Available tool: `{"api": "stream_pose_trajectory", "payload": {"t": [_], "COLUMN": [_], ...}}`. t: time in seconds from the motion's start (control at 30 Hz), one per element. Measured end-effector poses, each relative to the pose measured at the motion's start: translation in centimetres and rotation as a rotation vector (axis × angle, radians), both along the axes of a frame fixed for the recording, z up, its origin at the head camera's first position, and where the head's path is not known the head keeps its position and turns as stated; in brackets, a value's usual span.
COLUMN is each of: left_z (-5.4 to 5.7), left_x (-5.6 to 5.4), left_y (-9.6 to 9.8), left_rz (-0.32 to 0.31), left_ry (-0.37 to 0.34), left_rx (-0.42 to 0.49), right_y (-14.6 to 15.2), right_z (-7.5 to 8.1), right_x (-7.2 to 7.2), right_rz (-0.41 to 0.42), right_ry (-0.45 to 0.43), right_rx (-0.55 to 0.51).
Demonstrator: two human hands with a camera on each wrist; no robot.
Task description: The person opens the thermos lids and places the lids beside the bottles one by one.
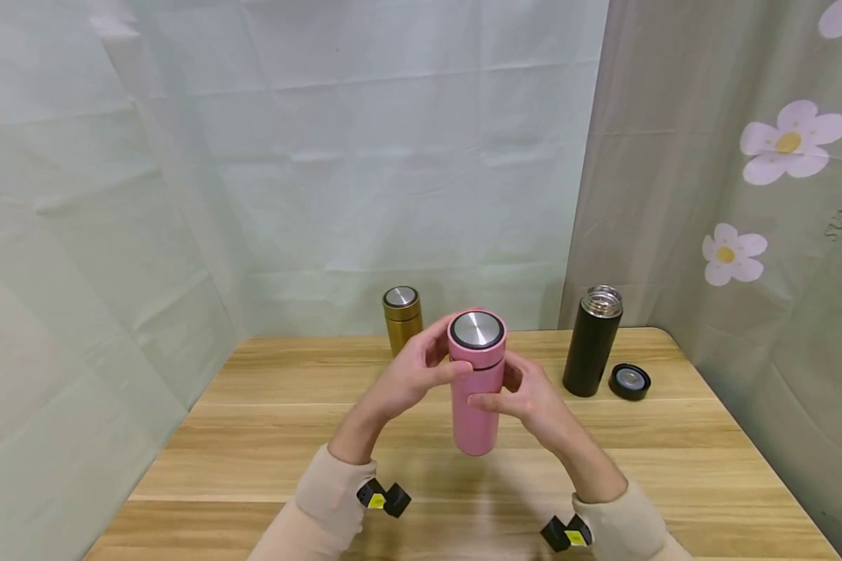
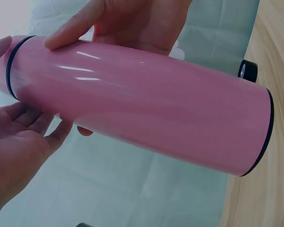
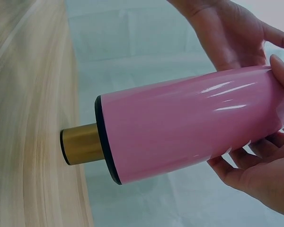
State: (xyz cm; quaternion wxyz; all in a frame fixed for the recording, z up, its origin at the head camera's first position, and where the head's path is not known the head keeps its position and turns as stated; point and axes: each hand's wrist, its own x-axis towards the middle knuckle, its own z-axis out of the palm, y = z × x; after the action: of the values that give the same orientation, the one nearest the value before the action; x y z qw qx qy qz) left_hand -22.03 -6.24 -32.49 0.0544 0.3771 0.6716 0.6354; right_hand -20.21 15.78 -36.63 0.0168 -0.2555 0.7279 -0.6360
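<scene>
Both hands hold a pink thermos bottle (image 1: 475, 405) upright above the table, its lid (image 1: 478, 335) in place with a brushed silver top. My left hand (image 1: 421, 366) grips it high up, thumb across the front near the black seam below the lid. Lower on the body, my right hand (image 1: 533, 393) grips the other side, its thumb lying on the front. In the left wrist view the thermos bottle (image 2: 146, 104) lies across the picture, black base ring at the right. The right wrist view shows its base raised off the table.
A gold thermos bottle (image 1: 403, 319) with its lid on stands behind the left hand. At the right stands a black thermos bottle (image 1: 592, 347) without its lid; a black lid (image 1: 630, 382) lies upside down beside it. Fabric curtains (image 1: 407, 171) enclose the wooden table (image 1: 267, 421).
</scene>
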Motion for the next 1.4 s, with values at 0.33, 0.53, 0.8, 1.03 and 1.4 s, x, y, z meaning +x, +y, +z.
{"api": "stream_pose_trajectory", "payload": {"t": [0.33, 0.53, 0.8, 1.03, 1.4], "left_z": [-0.12, -0.19, -0.41, -0.08, 0.17], "left_x": [-0.01, 0.20, -0.02, -0.05, 0.38], "left_y": [0.54, 0.95, 0.67, 0.22, 1.00], "left_rz": [0.077, 0.139, 0.079, 0.030, 0.150], "left_ry": [0.008, -0.002, 0.006, 0.015, 0.008], "left_rx": [0.049, 0.078, 0.042, -0.006, 0.071], "right_y": [0.01, -0.05, -0.10, -0.10, -0.14], "right_z": [-0.07, -0.12, -0.09, -0.11, -0.07], "right_x": [-0.04, -0.03, -0.02, 0.03, 0.01], "right_rz": [-0.001, 0.001, 0.000, 0.006, -0.003], "right_ry": [0.008, 0.020, 0.001, -0.012, 0.012], "right_rx": [0.002, 0.004, 0.005, 0.004, 0.015]}}
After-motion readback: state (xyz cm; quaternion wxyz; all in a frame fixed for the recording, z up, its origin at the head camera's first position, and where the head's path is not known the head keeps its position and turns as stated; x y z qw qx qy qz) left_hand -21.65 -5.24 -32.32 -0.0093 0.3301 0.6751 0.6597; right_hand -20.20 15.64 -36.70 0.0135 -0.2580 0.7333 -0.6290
